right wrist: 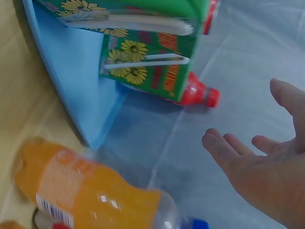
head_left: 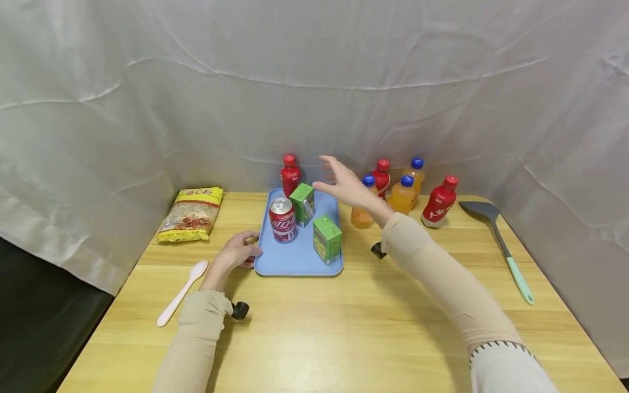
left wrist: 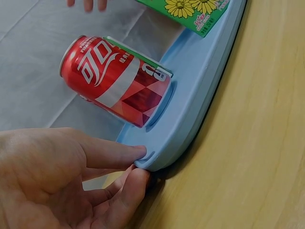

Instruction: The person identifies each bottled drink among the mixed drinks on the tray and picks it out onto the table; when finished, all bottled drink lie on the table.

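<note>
My left hand (head_left: 238, 251) pinches the left rim of a blue tray (head_left: 300, 262), thumb and fingers on either side of the edge in the left wrist view. On the tray stand a red soda can (left wrist: 119, 81) and two green drink cartons (head_left: 327, 240) with straws on their sides. At its back edge is a red-capped bottle (head_left: 290, 174), its lower part hidden by a carton. My right hand (head_left: 344, 185) hangs in the air over the tray's back right, fingers spread and holding nothing. An orange drink bottle (right wrist: 95, 186) is near it.
Right of the tray are more orange bottles (head_left: 403, 195) and red bottles (head_left: 439, 202). Beyond them lies a spatula (head_left: 501, 240) with a mint handle. On the left are a yellow food packet (head_left: 191, 214) and a white spoon (head_left: 183, 292). A grey curtain (head_left: 314, 82) closes off the back.
</note>
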`<state>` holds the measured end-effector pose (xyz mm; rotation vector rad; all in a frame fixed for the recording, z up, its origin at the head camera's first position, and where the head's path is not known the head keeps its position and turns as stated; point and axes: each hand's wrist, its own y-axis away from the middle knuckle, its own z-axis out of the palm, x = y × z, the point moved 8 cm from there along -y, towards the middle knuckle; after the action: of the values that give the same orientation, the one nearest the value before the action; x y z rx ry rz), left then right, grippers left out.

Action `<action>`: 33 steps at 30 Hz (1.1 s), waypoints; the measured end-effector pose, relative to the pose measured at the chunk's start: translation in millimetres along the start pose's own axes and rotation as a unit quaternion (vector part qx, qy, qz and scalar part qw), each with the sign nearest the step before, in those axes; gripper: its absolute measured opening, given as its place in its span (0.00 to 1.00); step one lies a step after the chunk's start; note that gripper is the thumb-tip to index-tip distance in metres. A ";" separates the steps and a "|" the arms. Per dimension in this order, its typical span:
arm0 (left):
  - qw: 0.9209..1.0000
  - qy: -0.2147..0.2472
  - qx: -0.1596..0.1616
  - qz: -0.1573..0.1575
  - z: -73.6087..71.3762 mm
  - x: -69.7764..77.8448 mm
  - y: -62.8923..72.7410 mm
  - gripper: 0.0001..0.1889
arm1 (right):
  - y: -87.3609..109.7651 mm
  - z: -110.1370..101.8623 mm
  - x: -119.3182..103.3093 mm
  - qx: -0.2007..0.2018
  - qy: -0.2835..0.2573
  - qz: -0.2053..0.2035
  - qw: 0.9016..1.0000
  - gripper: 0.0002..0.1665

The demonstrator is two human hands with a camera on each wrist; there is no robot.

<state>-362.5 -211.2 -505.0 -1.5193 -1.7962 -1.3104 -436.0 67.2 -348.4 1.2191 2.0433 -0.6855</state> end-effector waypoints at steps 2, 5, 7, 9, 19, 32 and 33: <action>1.000 0.000 0.001 0.000 -1.0 -0.6 0.6 0.30 | -10.9 8.4 4.9 -0.009 -0.001 0.011 1.000 0.49; 1.000 0.000 -0.002 0.001 0.6 -0.3 0.7 0.30 | -23.4 17.3 14.2 -0.015 0.001 0.022 1.000 0.48; 1.000 0.001 -0.002 0.002 1.8 -0.1 0.6 0.30 | -30.4 21.5 19.9 -0.018 0.004 0.023 1.000 0.48; 1.000 0.001 0.000 0.003 2.4 0.0 0.4 0.30 | -37.7 25.4 25.9 -0.023 0.010 0.023 0.999 0.47; 1.000 -0.002 0.003 0.005 0.1 0.0 1.6 0.31 | -69.0 42.8 42.6 -0.040 0.047 0.035 0.997 0.52; 1.000 -0.009 0.013 0.002 3.0 -1.2 3.8 0.31 | -98.9 63.1 49.4 -0.064 0.073 0.056 0.994 0.53; 1.000 -0.008 0.013 0.001 4.0 -0.6 3.8 0.31 | -99.7 63.6 50.3 -0.063 0.071 0.056 0.994 0.53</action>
<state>-357.8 -208.3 -505.9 -1.5226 -1.8141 -1.2710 -526.3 6.9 -417.2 1.3300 2.0800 -0.4198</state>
